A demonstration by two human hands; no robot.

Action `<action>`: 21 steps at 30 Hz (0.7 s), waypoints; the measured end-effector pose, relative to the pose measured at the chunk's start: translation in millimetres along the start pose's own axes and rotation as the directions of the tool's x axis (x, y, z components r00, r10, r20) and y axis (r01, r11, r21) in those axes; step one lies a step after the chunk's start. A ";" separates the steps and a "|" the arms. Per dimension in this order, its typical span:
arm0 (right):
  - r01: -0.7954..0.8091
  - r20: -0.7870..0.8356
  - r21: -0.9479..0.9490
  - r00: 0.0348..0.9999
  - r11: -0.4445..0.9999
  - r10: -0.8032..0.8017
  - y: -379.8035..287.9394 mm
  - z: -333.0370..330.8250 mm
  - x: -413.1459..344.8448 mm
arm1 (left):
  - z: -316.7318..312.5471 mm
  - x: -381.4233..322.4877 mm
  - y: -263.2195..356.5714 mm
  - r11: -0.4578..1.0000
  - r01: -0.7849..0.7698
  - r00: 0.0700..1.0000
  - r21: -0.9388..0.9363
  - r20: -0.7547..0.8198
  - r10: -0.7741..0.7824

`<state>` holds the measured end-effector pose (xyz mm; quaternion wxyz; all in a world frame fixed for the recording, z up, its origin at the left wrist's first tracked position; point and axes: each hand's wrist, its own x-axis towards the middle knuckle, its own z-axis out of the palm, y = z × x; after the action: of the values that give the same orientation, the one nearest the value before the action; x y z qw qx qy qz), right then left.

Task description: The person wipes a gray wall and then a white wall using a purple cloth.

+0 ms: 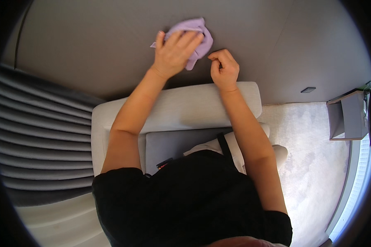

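Observation:
My left hand (176,51) lies over a crumpled lilac cloth (206,43), pressing it against the grey-brown wall panel (111,40). Its fingers are spread and slightly blurred, and part of the cloth is hidden beneath them. Just to the right of the cloth is my right hand (226,69), loosely curled with its knuckles towards the wall. Nothing shows in it; whether its fingertips touch the panel is hard to tell. Both forearms reach over the top of a light beige sofa backrest (179,108).
Grey pleated curtains (43,132) hang at the left. A grey seat cushion (170,145) lies under my body. Low on the wall at the right is a dark socket plate (308,90). A small cabinet (347,117) stands beyond the pale carpet (309,154), near a bright window (358,166).

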<state>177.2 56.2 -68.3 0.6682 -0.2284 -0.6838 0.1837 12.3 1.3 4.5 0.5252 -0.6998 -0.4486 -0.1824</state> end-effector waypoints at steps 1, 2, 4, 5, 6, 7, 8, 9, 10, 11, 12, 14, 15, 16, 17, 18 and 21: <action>-0.002 -0.002 0.004 1.000 1.000 0.002 0.1 0.1 0.0 | -2.2 8.4 -4.6 0.998 0.048 0.999 0.030 -0.008 -0.048; -0.005 -0.006 0.008 1.000 1.000 0.005 0.4 0.0 0.0 | -9.6 18.7 -19.2 0.992 0.120 0.992 0.048 -0.039 -0.118; 0.004 -0.011 0.005 1.000 1.000 -0.004 1.1 0.6 0.0 | -29.5 47.2 -63.5 0.958 0.286 0.920 -0.023 -0.273 -0.281; 0.006 -0.013 -0.005 1.000 1.000 -0.006 1.3 0.9 -0.2 | -40.3 59.0 -85.6 0.920 0.381 0.844 -0.093 -0.371 -0.388; 0.003 -0.010 -0.010 1.000 1.000 -0.003 1.3 1.0 -0.4 | -46.5 66.1 -100.0 0.920 0.353 0.815 -0.171 -0.427 -0.392; 0.002 -0.008 -0.014 1.000 1.000 -0.002 1.3 1.1 -0.7 | -48.7 70.8 -106.1 0.908 0.350 0.801 -0.230 -0.429 -0.418; -0.004 -0.006 -0.002 1.000 1.000 0.004 1.2 1.3 -0.8 | -45.2 70.0 -103.5 0.878 0.448 0.703 -0.167 -0.542 -0.461; -0.007 -0.007 0.006 1.000 1.000 0.007 1.3 1.2 -0.9 | -39.9 65.0 -93.8 0.831 0.389 0.659 -0.398 -0.510 -0.553; -0.009 -0.009 0.009 1.000 1.000 0.009 1.5 1.2 -0.9 | -28.5 55.4 -74.4 0.867 0.370 0.748 -0.332 -0.447 -0.491; -0.006 -0.008 0.010 1.000 1.000 0.006 1.7 1.0 -0.8 | -18.5 40.9 -52.3 0.925 0.306 0.860 -0.226 -0.352 -0.370; -0.004 -0.008 0.010 1.000 1.000 0.004 2.0 0.9 -0.6 | -10.0 23.0 -24.7 0.956 0.229 0.937 -0.181 -0.224 -0.267; 0.008 -0.011 0.005 1.000 1.000 -0.008 2.1 0.5 -0.3 | -1.0 -2.7 8.4 0.956 -0.082 0.996 -0.282 -0.005 0.084; 0.022 -0.013 0.001 1.000 1.000 -0.022 1.9 0.3 -0.3 | 1.9 -7.1 11.2 0.961 -0.015 0.993 -0.278 0.108 0.047; 0.016 -0.006 -0.008 1.000 1.000 -0.016 1.8 0.1 -0.2 | 0.6 -7.0 8.5 0.964 0.002 0.987 -0.265 0.154 0.041; 0.019 -0.009 -0.007 1.000 1.000 -0.019 1.5 -0.1 -0.3 | -3.9 -0.9 -3.4 0.967 0.025 0.980 -0.255 0.199 0.027; 0.000 0.000 -0.008 1.000 1.000 0.000 1.1 -0.3 -0.3 | -7.2 12.5 -21.4 0.983 0.005 0.998 -0.184 0.066 0.007; -0.026 0.014 -0.014 1.000 1.000 0.026 -0.1 -0.4 -0.3 | -16.8 69.2 -80.6 0.975 0.172 0.926 -0.144 -0.315 -0.210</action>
<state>177.6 56.0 -68.5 0.6591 -0.2408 -0.6869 0.1893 -13.4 20.1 107.3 0.5315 -0.6414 -0.4098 -0.3718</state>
